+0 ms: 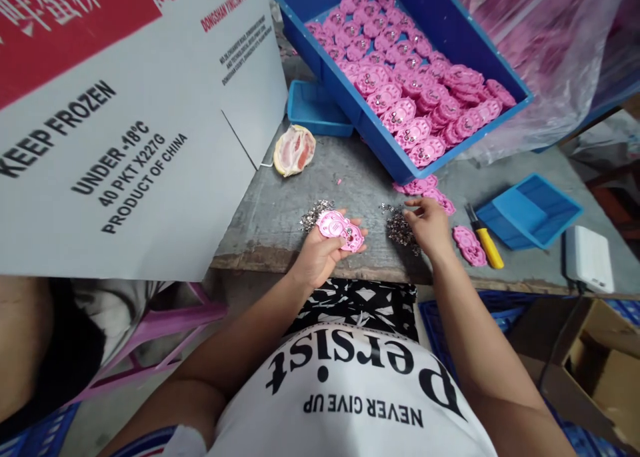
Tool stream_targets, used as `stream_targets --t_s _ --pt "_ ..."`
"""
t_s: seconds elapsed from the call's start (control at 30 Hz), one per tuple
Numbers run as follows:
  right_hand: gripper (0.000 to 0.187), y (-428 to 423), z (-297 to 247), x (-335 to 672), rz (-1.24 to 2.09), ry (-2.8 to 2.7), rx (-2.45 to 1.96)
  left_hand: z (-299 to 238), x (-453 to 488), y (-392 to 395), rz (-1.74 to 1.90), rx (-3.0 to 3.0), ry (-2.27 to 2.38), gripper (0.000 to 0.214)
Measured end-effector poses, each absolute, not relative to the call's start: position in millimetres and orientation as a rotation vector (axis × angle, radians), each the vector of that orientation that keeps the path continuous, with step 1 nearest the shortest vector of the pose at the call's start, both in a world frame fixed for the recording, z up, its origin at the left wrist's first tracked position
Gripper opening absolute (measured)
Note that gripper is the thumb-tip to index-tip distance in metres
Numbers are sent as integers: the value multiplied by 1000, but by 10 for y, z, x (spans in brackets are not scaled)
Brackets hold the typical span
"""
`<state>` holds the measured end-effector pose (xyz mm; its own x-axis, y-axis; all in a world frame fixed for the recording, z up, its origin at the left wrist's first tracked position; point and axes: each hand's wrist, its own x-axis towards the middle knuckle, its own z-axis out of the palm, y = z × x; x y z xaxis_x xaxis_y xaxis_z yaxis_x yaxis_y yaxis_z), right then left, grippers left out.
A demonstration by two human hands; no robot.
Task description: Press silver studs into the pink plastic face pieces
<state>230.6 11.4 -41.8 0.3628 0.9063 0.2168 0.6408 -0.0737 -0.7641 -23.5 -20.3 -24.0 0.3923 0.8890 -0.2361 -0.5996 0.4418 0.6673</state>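
Note:
My left hand holds a pink plastic part with a scalloped outline, the thumb across its lower edge and fingers beneath it. A small shiny metal piece sits in that part. Just behind this hand lies a pile of small metal pieces. My right hand is at the edge of a second, darker metal pile, its thumb and fingertips drawn together; whatever they pinch is too small to make out. Beyond it, more pink parts lie on the table, and a single pink part rests to its right.
A large blue bin full of pink parts stands at the back. Right of my hand are a yellow-handled screwdriver, a blue tray and a white box-shaped device. A peeled citrus fruit and a big carton are left.

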Motion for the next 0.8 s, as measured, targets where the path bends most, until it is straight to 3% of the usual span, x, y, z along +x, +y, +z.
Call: stream_targets --t_s 0.2,0.57,0.8 --pt "13 339 -392 2132 196 -1947 -1923 -250 -274 -207 996 556 715 44" --pt "26 213 -250 1977 166 -2343 -1968 -328 -299 -175 949 547 706 38" --pt "26 108 -133 2144 64 -2134 -2343 -371 -264 -183 892 635 726 38"
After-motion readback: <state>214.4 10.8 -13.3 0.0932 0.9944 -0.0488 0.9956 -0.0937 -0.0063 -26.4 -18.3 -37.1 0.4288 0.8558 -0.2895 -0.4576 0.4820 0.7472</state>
